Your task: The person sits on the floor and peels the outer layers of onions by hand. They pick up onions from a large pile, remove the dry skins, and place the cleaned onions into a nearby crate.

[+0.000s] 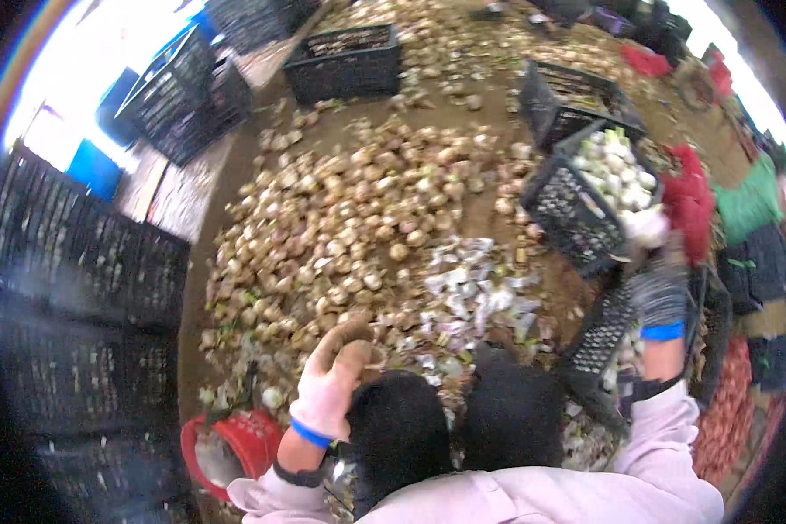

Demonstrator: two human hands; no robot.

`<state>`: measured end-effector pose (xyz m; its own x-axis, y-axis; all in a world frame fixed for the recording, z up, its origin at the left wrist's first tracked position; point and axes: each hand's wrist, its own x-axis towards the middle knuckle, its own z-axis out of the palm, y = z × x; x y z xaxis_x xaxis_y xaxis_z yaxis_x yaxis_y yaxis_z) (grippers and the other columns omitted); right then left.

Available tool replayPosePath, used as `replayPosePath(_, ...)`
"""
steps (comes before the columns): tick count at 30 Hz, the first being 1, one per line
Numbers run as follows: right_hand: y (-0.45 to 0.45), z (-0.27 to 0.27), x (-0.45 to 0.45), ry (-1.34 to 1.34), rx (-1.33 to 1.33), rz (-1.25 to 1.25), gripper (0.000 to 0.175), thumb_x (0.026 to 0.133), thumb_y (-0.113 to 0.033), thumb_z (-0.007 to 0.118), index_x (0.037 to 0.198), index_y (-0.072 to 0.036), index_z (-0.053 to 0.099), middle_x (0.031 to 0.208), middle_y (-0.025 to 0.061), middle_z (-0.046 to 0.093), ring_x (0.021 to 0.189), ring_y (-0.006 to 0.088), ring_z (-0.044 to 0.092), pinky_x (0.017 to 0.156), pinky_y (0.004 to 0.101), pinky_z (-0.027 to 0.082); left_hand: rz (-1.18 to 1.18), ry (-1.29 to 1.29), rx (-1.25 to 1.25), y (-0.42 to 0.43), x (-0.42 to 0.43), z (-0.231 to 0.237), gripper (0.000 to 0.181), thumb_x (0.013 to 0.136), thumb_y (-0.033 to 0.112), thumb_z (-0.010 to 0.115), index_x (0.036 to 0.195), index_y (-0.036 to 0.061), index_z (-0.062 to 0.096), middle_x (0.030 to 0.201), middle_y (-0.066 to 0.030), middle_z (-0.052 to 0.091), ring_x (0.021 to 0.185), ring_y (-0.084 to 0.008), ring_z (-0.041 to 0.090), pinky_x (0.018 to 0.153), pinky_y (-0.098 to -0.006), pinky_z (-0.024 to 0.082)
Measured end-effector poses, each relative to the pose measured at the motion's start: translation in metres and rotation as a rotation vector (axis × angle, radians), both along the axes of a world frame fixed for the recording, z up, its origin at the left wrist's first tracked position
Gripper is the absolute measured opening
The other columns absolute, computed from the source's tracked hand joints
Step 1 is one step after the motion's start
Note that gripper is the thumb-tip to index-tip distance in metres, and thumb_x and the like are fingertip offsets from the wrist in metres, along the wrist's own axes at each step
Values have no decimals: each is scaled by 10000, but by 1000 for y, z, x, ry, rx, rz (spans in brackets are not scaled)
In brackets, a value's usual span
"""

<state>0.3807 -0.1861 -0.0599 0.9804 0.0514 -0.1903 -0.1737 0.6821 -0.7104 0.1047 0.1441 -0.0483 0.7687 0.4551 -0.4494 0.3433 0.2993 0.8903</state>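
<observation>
A large spread of garlic bulbs (pixel 354 216) with brownish skins lies on the ground before me, with pale loose peelings (pixel 478 288) at its near right. My left hand (pixel 340 373), in a white glove with a soiled palm and fingers, is beside my knee with its fingers curled; whether it holds something is unclear. My right hand (pixel 658 262), in a gloved blur, reaches to the near corner of a black plastic crate (pixel 576 209) that holds clean white garlic bulbs (pixel 616 170). A white bulb shows at its fingertips. The crate is tilted.
A red plastic bucket (pixel 255 445) lies tipped at the lower left. Stacked black crates (pixel 92 262) line the left side. More crates stand at the back, one on the left (pixel 344 69) and another on the right (pixel 563 98). Red netting (pixel 688 203) and a green sack (pixel 750 200) lie at the right.
</observation>
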Motion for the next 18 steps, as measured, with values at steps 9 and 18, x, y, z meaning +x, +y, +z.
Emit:
replayPosePath(9,96,-82,16,222,-815,598,410,855,-413,526,1067,-63,542,857,64,602,700,154,574,515,284,475,307,618,225,131,-21,-273,688,732,439,608,1203,-42,464,1122,-196,572,1033,-278,537,840,-328,422)
replayPosePath(18,149,-163,-35,-54,-1180,1026,225,742,-83,615,961,-30,611,872,73,632,805,178,599,715,304,485,157,1082,968,230,107,-309,680,777,85,479,1392,211,216,1420,-163,266,949,-318,601,730,-383,516)
